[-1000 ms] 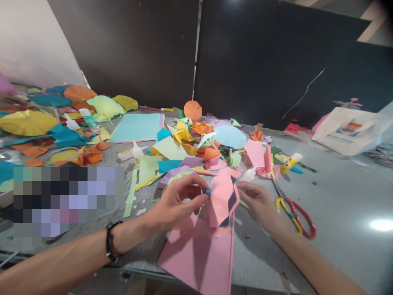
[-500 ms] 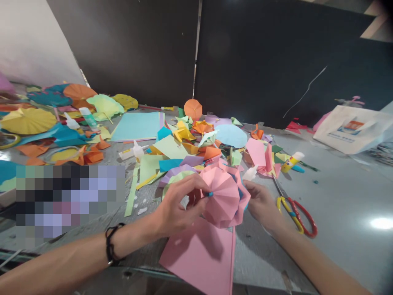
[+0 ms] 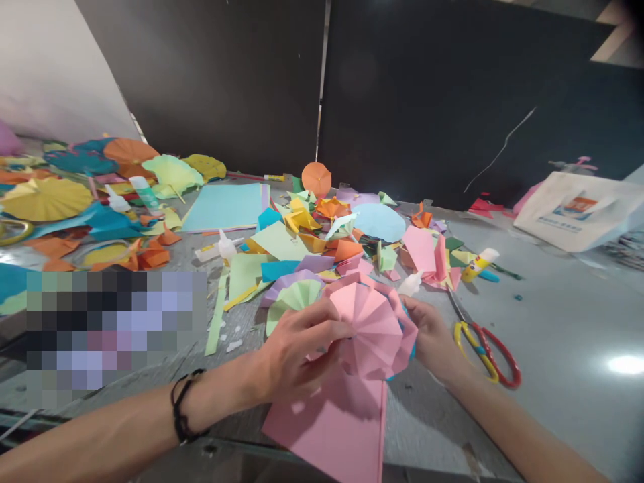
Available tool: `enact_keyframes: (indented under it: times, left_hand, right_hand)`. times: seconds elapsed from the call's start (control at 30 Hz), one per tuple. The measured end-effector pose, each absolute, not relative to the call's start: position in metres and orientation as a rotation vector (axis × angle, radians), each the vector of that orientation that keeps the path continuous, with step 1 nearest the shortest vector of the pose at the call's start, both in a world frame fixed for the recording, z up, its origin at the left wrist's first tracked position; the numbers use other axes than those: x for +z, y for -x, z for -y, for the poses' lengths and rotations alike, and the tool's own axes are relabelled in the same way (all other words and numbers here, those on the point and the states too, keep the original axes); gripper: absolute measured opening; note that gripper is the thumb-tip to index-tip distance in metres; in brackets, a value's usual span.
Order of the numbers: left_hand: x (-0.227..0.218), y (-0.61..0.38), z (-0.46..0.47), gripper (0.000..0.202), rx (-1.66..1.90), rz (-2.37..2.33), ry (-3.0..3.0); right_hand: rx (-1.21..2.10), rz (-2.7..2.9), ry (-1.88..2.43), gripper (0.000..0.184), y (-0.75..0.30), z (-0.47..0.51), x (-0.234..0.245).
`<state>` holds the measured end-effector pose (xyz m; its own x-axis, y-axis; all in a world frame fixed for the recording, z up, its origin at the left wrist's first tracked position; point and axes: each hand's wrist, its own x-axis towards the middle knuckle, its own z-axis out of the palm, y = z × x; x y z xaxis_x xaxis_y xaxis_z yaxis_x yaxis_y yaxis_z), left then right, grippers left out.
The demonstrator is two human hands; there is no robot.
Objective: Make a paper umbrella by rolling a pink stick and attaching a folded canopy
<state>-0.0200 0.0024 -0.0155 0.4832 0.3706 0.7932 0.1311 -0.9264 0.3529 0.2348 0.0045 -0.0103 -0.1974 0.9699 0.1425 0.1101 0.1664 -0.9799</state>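
Note:
Both my hands hold a pink pleated paper umbrella just above the table, spread into a round fan with a bit of blue showing at its right edge. My left hand grips its left side with fingers curled around the folds. From the right, my right hand holds the other side, partly hidden behind the paper. A flat pink sheet lies under them at the table's front edge.
Scissors with yellow and red handles lie right of my right hand. A glue stick and small glue bottles sit among heaps of coloured paper scraps. Finished paper umbrellas crowd the far left. A white bag lies at the far right.
The folded pink piece has opened out from a narrow folded shape into a round pleated fan, and both hands have closed in around it and sunk slightly.

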Motion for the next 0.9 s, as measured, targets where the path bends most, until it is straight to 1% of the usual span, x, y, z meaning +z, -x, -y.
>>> enact_keyframes:
  times: [0.17, 0.4, 0.5, 0.67, 0.77, 0.9]
  left_hand:
    - [-0.0196, 0.0187, -0.0013, 0.029, 1.403, -0.505, -2.553]
    - [-0.0183, 0.0188, -0.0005, 0.028, 1.397, -0.512, -2.568]
    - [-0.0180, 0.0186, -0.0011, 0.028, 1.403, -0.496, -2.562]
    - [-0.0191, 0.0181, -0.0014, 0.027, 1.462, -0.512, -2.575]
    - [-0.0192, 0.0183, -0.0012, 0.029, 1.462, -0.502, -2.572]
    - [-0.0203, 0.0183, -0.0014, 0.029, 1.458, -0.511, -2.558]
  right_hand:
    - [1.142, 1.518, 1.066, 0.032, -0.2311, -0.0038, -0.0059]
    - [1.111, 1.448, 1.116, 0.029, -0.2378, -0.0052, -0.0130]
    - [1.108, 1.423, 1.117, 0.031, -0.2402, -0.0056, -0.0122]
    - [1.117, 1.497, 1.075, 0.028, -0.2391, -0.0050, -0.0126]
    - [1.057, 1.522, 1.033, 0.025, -0.2380, -0.0039, -0.0131]
    - [0.918, 1.496, 1.101, 0.023, -0.2405, -0.0039, -0.0087]
